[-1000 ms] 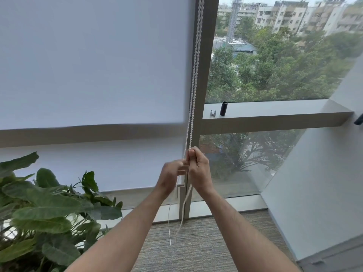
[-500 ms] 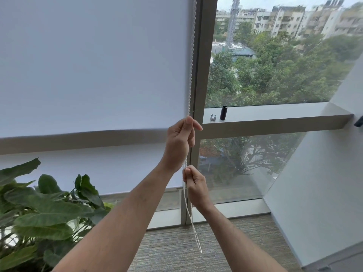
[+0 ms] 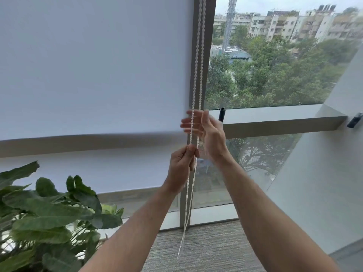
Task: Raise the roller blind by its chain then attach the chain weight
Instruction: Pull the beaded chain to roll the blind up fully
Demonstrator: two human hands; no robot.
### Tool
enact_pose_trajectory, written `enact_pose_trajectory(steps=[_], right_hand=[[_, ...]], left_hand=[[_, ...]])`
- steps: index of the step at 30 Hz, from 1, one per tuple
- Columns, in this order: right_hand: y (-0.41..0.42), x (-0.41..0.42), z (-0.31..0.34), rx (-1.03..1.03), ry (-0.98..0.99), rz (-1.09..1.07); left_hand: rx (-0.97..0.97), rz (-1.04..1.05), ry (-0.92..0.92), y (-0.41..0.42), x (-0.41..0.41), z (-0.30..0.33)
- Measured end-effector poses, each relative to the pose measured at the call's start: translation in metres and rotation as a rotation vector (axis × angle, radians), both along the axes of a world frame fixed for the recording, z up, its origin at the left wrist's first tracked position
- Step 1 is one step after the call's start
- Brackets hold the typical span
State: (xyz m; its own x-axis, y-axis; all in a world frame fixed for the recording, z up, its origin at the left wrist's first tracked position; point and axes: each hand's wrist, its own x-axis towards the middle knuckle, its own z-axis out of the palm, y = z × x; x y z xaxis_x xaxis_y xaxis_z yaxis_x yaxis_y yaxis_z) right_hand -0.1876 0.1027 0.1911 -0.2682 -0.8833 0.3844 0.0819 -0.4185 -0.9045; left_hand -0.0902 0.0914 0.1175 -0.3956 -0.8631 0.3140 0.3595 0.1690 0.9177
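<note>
A white roller blind (image 3: 94, 65) covers the left window, its bottom edge at about sill height. The white bead chain (image 3: 198, 55) hangs in two strands along the window frame, its loop ending near the floor. My left hand (image 3: 181, 167) pinches the chain between thumb and fingers, below the blind's bottom edge. Higher up, my right hand (image 3: 206, 132) is open with straight fingers spread behind the two strands, gripping nothing. A small black cylinder, the chain weight (image 3: 222, 114), stands on the sill just right of my right hand.
A large leafy plant (image 3: 45, 218) fills the lower left. The grey sill (image 3: 275, 118) runs rightwards to a slanted white wall (image 3: 324, 173). A small dark fitting (image 3: 354, 120) sits on that wall. Grey carpet (image 3: 208, 250) lies below.
My left hand came down from sill height with the chain. My right hand let go of the chain low down and rose, open, above the left. The blind's bottom edge shows no clear shift.
</note>
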Motion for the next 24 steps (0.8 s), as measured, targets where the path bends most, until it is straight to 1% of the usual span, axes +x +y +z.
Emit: enact_pose_trajectory(steps=[4,6,10,13,15,18,20,24], right_hand=[[-0.003,0.017,0.053,-0.166,-0.058,0.103],[-0.008,0.023,0.062,-0.174,-0.056,0.058],[-0.012,0.031,0.047,-0.172,-0.074,-0.064],[-0.008,0.036,0.037,-0.196,-0.053,-0.092],[-0.004,0.039,0.033,-0.198,-0.025,-0.117],[0.000,0.041,0.017,-0.195,0.045,-0.172],[0.001,0.042,0.005,-0.177,0.078,-0.196],[0.004,0.041,-0.012,-0.114,0.107,-0.232]], left_hand=[[0.032,-0.010,-0.114,0.008,0.006,-0.030],[0.064,-0.006,-0.160,0.012,0.010,-0.043],[0.068,-0.022,-0.215,0.015,0.017,-0.059],[0.059,-0.074,-0.254,0.016,0.017,-0.061],[0.056,-0.133,-0.301,0.017,0.018,-0.063],[0.004,-0.206,-0.378,0.017,0.023,-0.063],[0.001,-0.204,-0.430,0.010,0.028,-0.066],[0.059,-0.120,-0.440,-0.009,0.034,-0.058]])
